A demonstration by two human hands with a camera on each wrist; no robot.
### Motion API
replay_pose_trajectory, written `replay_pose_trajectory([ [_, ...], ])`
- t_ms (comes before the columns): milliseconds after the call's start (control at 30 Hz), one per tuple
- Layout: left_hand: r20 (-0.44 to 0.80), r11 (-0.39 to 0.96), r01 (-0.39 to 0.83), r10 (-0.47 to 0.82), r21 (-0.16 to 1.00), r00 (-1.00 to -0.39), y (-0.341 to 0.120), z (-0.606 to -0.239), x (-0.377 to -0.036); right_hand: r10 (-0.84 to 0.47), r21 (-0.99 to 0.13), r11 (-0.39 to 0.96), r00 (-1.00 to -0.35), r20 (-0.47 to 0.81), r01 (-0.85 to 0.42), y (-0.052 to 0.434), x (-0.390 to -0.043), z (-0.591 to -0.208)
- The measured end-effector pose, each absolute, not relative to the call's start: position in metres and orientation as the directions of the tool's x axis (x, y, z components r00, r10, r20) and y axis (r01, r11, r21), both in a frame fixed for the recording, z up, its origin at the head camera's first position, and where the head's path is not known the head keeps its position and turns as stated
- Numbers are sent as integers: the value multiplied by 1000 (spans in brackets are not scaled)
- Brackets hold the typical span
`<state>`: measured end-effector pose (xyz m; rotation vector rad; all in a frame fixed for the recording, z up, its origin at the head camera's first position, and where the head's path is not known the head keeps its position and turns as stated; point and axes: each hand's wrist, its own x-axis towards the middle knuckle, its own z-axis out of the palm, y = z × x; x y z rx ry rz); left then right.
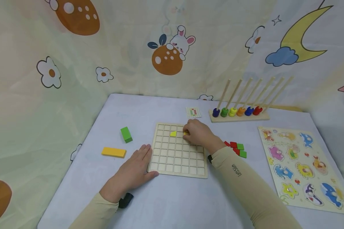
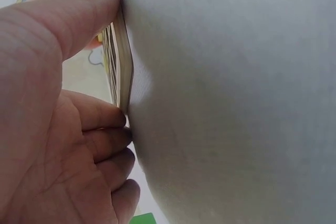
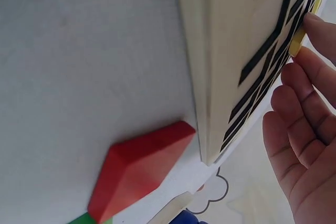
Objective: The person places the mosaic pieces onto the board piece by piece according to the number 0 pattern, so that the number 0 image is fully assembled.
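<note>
A pale wooden grid board (image 1: 169, 160) lies on the white table in front of me. My left hand (image 1: 134, 168) rests against its near left corner, fingers straight along the left side and thumb at the front edge. Over the upper right squares, my right hand (image 1: 199, 133) pinches a small yellow tile (image 3: 297, 41) between thumb and index finger, right at the board's surface. Another yellow tile (image 1: 173, 134) lies on the grid a little to the left. The right hand covers part of the board's right side.
Red tiles (image 1: 233, 145) and green tiles (image 1: 242, 154) lie right of the board, partly behind the right sleeve. To the left are a green block (image 1: 126, 135) and a yellow block (image 1: 113, 152). Behind stand a pattern card (image 1: 193, 112) and a peg rack (image 1: 240, 118); an animal puzzle (image 1: 283, 165) lies far right.
</note>
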<state>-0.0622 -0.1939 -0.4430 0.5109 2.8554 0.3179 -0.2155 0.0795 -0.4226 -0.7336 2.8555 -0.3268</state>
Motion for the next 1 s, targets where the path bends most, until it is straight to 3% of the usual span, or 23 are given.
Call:
replay_pose_trajectory([
  [1000,-168,914,309,359,264,-918,-193,-444,-62,-512,-286,836,-854,-97,-469,86,-214,-421],
])
